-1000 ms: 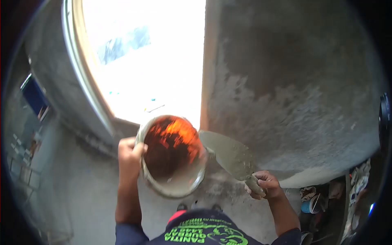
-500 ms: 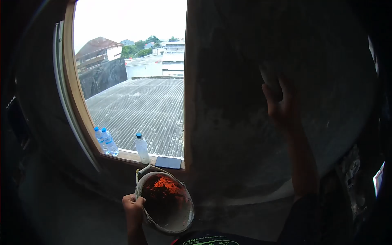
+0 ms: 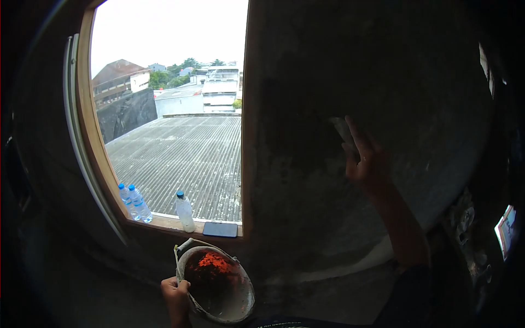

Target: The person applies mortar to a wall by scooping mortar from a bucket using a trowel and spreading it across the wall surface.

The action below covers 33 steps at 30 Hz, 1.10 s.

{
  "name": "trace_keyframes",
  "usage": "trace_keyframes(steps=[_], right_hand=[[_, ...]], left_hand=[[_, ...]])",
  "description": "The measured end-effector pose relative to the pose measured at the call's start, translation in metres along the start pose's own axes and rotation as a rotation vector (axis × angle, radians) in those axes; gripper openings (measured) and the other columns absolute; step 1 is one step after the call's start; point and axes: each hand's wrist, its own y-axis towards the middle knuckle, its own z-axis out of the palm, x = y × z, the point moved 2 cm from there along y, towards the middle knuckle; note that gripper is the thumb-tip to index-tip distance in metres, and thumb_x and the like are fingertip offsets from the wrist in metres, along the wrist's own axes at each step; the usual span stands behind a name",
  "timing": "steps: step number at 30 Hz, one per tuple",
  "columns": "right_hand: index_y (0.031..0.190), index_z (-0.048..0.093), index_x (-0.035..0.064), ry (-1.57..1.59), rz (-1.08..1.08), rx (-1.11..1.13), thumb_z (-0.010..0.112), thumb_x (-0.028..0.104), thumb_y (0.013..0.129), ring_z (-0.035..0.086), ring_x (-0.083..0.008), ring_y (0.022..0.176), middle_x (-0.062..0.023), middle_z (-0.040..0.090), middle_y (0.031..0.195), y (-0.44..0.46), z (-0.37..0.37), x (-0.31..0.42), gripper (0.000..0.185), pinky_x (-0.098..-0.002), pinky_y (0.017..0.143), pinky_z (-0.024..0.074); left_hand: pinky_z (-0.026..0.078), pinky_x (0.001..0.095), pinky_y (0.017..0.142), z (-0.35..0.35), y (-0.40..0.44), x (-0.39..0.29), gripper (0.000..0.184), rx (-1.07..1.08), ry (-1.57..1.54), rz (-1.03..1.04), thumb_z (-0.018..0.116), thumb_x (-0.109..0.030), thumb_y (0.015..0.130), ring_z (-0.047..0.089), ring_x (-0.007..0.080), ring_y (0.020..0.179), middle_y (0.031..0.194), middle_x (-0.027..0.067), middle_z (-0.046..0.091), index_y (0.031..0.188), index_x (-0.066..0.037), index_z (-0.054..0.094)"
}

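At the lower middle, my left hand point(image 3: 176, 295) grips the rim of a dirty bucket point(image 3: 249, 298), fingers closed on its left side. The bucket is tilted toward me, and an orange-red patch shows inside its dark interior. My right hand point(image 3: 367, 163) is raised against the dark grey wall point(image 3: 306, 191) right of the window. Held in it is a pale, flat scraper-like piece point(image 3: 342, 130) whose exact kind is too dim to make out. One finger stretches along that piece, and the others bend around it.
A wooden-framed window point(image 3: 245, 136) opens onto a corrugated roof point(image 3: 180, 158). On its sill stand two water bottles point(image 3: 139, 203) at the left, a third bottle point(image 3: 185, 212) with cloudy contents, and a dark phone-like slab point(image 3: 220, 229). The bucket is just below the sill.
My right hand has moved down and slightly left along the wall with the flat piece, its finger now more outstretched. My left hand still holds the bucket. The view has tipped upward a little.
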Motion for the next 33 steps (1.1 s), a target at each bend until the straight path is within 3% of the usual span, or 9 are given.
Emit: trace_keyframes(steps=[1,3,10,16,18,19,24,28,33], right_hand=[[0.153,0.050,0.0168,-0.002,-0.002,0.001,0.067,0.020,0.094,0.072,-0.0398,0.090,-0.0196,0.069,0.108,0.009,-0.001,-0.002,0.061,-0.0464,0.073,0.0610],[0.151,0.052,0.0164,0.026,-0.092,-0.276,0.068,0.020,0.093,0.072,-0.0401,0.089,-0.0186,0.070,0.107,0.038,-0.003,-0.009,0.060,-0.0469,0.074,0.0606],[0.151,0.051,0.0156,-0.116,0.023,-0.154,0.068,0.020,0.092,0.072,-0.0388,0.091,-0.0168,0.070,0.104,0.059,0.015,0.002,0.061,-0.0479,0.075,0.0603],[0.148,0.054,0.0136,0.159,0.022,0.007,0.070,0.016,0.091,0.072,-0.0377,0.090,-0.0164,0.070,0.105,-0.016,0.037,0.024,0.059,-0.0462,0.073,0.0609],[0.147,0.056,0.0134,0.090,-0.033,-0.266,0.069,0.014,0.091,0.072,-0.0366,0.087,-0.0161,0.070,0.106,-0.007,0.046,0.018,0.058,-0.0446,0.071,0.0613],[0.147,0.056,0.0134,0.095,-0.028,-0.263,0.069,0.014,0.091,0.072,-0.0366,0.087,-0.0161,0.070,0.106,-0.001,0.053,0.014,0.058,-0.0446,0.071,0.0613],[0.148,0.055,0.0151,0.002,0.092,-0.036,0.069,0.017,0.092,0.073,-0.0371,0.082,-0.0181,0.070,0.109,-0.008,0.080,0.010,0.058,-0.0446,0.066,0.0615],[0.149,0.055,0.0166,-0.008,0.019,0.046,0.071,0.019,0.090,0.073,-0.0361,0.079,-0.0173,0.069,0.106,-0.062,0.083,0.030,0.061,-0.0447,0.064,0.0612],[0.149,0.055,0.0162,0.225,0.099,0.266,0.069,0.019,0.090,0.072,-0.0332,0.075,-0.0163,0.069,0.107,-0.116,0.089,0.046,0.061,-0.0423,0.062,0.0606]], left_hand=[[0.021,0.0285,0.046,0.001,0.001,-0.001,0.026,0.002,-0.003,-0.001,0.060,-0.004,0.073,0.034,0.0022,0.048,0.052,-0.0079,0.042,0.052,-0.004,0.044],[0.022,0.0286,0.046,-0.001,0.001,-0.005,0.025,0.024,0.041,0.012,0.061,-0.005,0.072,0.034,0.0024,0.048,0.052,-0.0076,0.043,0.053,-0.002,0.044],[0.023,0.0285,0.046,0.002,0.000,0.013,0.024,0.038,0.060,0.034,0.060,-0.004,0.071,0.035,0.0030,0.048,0.052,-0.0077,0.042,0.054,-0.001,0.043],[0.023,0.0286,0.045,0.003,0.010,0.018,0.025,0.099,0.000,-0.031,0.060,-0.004,0.071,0.034,0.0025,0.048,0.051,-0.0082,0.041,0.053,-0.002,0.044],[0.024,0.0282,0.046,0.005,0.012,0.017,0.024,0.102,0.040,-0.033,0.060,-0.004,0.071,0.035,0.0022,0.049,0.051,-0.0080,0.042,0.053,-0.002,0.044],[0.024,0.0279,0.046,0.007,0.013,0.018,0.024,0.108,0.071,-0.029,0.060,-0.004,0.072,0.035,0.0020,0.049,0.052,-0.0079,0.043,0.054,-0.002,0.044],[0.025,0.0276,0.047,0.013,0.010,0.008,0.022,0.101,0.099,-0.015,0.060,-0.004,0.071,0.036,0.0020,0.050,0.053,-0.0077,0.045,0.054,-0.002,0.045],[0.024,0.0283,0.047,0.015,0.002,0.010,0.023,0.064,0.048,-0.055,0.060,-0.004,0.071,0.035,0.0025,0.050,0.053,-0.0081,0.042,0.055,-0.002,0.043],[0.024,0.0284,0.047,0.015,-0.001,0.014,0.025,0.016,0.079,-0.070,0.061,-0.004,0.070,0.035,0.0026,0.050,0.053,-0.0079,0.042,0.054,-0.003,0.042]])
